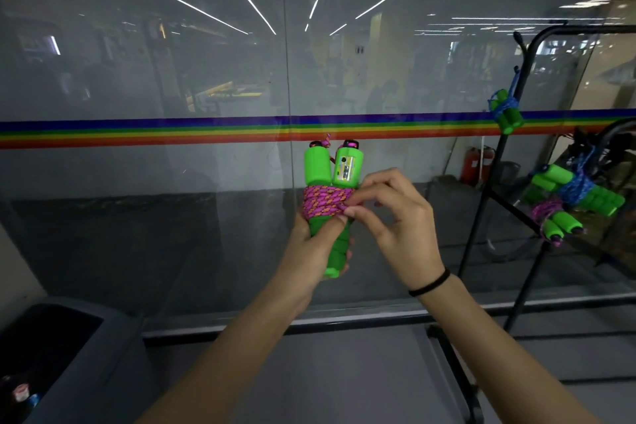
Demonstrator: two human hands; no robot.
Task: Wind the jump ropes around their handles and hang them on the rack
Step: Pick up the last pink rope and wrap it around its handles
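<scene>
Holding the two green handles [330, 169] upright and side by side, well to the left of the rack [528, 286], the left hand [306, 251] has its fingers curled round their lower foam part. The right hand [399, 217] pinches the end of the pink braided rope [323, 201] between thumb and forefinger, right at the winding. The rope looks soft and light, so I judge that the coil will loosen if this end is let go. The safer hold is on the handles below the coil (the foam should not slip). On the rack hang an upper blue bundle [506, 113], a lower blue bundle [578, 189] and a purple bundle [557, 224]. Far left of the rack, lower down, stands a grey bin [113, 337]; the small things inside are too dim to name.
</scene>
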